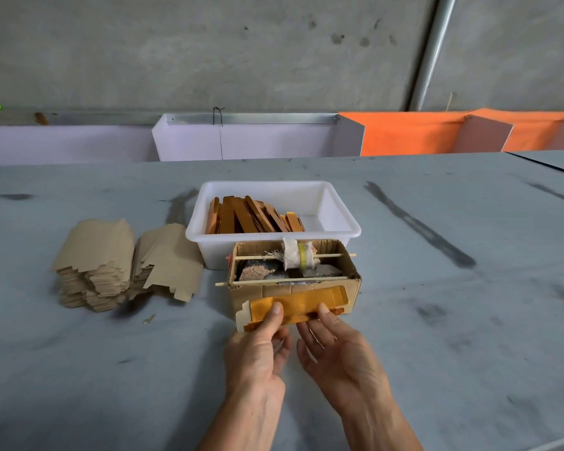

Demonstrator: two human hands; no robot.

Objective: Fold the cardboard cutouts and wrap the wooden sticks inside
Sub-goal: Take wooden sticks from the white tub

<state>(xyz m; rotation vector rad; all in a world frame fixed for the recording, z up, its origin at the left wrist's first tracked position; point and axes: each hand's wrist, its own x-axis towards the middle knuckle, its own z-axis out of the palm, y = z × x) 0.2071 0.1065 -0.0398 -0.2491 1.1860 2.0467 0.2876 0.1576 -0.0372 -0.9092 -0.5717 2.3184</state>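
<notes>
Brown cutouts [124, 262] lie stacked at left on the tabletop [437, 320]. My left hand [261, 349] and right hand [339, 353] each pinch the gold cutout [303, 304] against the box [293, 271]; behind, a tub [274, 209] holds wrapped pieces [251, 218].

Two hands, left [258, 349] and right [342, 356], one gold cutout [302, 304], two flat cutout stacks [95, 265] [170, 265], one white tub [336, 203], one cardboard box [352, 288], two skewers [261, 256] [251, 282].
</notes>
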